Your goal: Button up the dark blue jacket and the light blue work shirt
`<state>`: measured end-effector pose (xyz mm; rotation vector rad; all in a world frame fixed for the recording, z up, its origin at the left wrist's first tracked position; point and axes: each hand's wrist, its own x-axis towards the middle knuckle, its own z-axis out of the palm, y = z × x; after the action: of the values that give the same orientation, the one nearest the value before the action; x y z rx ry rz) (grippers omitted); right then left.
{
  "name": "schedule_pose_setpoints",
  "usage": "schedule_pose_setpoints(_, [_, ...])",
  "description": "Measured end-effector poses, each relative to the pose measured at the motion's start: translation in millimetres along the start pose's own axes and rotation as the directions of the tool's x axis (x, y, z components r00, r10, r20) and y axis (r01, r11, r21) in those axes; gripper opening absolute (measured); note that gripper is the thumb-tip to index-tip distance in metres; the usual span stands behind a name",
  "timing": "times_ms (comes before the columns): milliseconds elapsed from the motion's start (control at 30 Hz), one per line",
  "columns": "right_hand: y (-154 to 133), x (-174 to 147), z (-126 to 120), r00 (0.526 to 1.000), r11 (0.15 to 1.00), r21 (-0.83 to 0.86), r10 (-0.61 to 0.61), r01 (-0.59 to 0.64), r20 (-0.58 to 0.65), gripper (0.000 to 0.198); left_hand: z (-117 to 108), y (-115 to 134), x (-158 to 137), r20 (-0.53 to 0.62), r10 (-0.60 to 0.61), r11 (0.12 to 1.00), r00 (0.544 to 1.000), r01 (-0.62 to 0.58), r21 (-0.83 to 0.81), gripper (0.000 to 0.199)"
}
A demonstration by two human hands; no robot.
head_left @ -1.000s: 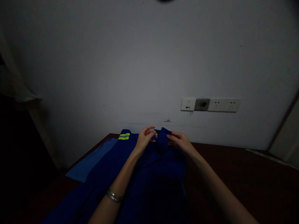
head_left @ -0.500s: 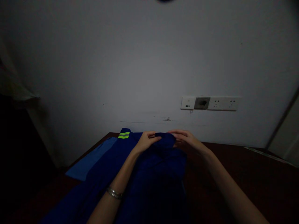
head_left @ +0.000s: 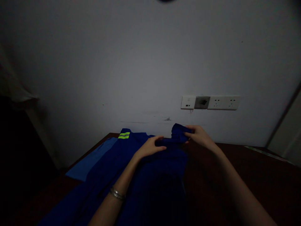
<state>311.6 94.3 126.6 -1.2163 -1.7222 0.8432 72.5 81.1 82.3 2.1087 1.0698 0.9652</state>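
A dark blue work jacket (head_left: pixel 162 169) with a yellow-green reflective strip (head_left: pixel 124 135) and a lighter blue panel (head_left: pixel 94 160) lies spread over the dark table. At its far edge, my right hand (head_left: pixel 196 135) pinches a bunched part of the jacket and holds it raised. My left hand (head_left: pixel 151 147), below a silver bracelet (head_left: pixel 117 194) on the wrist, rests by the cloth left of that fold. Its thumb and fingers are apart, with blue fabric behind the gap. Deep shadow hides the nearer part of the jacket.
The dark reddish table (head_left: pixel 225 175) meets a pale wall (head_left: pixel 141 62) just beyond the jacket. A row of sockets and switches (head_left: pixel 210 103) is set in the wall. A thin flat strip (head_left: pixel 268 153) lies at the table's far right edge. Pale cloth (head_left: pixel 18 88) hangs at the left.
My right hand has moved right and slightly up, lifting and bunching the jacket's far edge. My left hand has shifted slightly down and right, its thumb and fingers now further apart.
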Motion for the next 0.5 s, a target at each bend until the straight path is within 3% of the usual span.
schedule_pose_setpoints(100, [15,4,-34,0.964,0.994,-0.074,0.060,-0.082,-0.260,0.029,6,-19,-4,0.122,-0.008,0.966,0.992,-0.024,0.259,0.081])
schedule_pose_setpoints(133, [19,3,-45,0.938,0.984,-0.137,0.064,-0.117,-0.340,0.032,8,-25,-4,0.160,-0.005,0.955,0.987,-0.042,0.292,0.080])
schedule_pose_setpoints(200, [25,-1,-63,0.892,0.933,-0.308,0.030,-0.187,-0.450,0.036,13,-32,-4,0.209,0.003,0.945,0.978,-0.072,0.320,0.059])
schedule_pose_setpoints(300, [34,-7,-83,0.850,0.828,-0.495,-0.045,-0.262,-0.524,0.035,16,-35,-2,0.206,-0.009,0.937,0.978,-0.063,0.343,0.025])
schedule_pose_setpoints(400, [49,-5,-92,0.826,0.776,-0.554,-0.078,-0.300,-0.558,0.034,12,-31,-1,0.165,0.011,0.958,0.986,-0.058,0.281,0.023])
schedule_pose_setpoints(500, [72,4,-93,0.830,0.788,-0.545,-0.080,-0.287,-0.552,0.036,3,-24,1,0.066,0.029,0.987,0.997,-0.039,0.156,0.021])
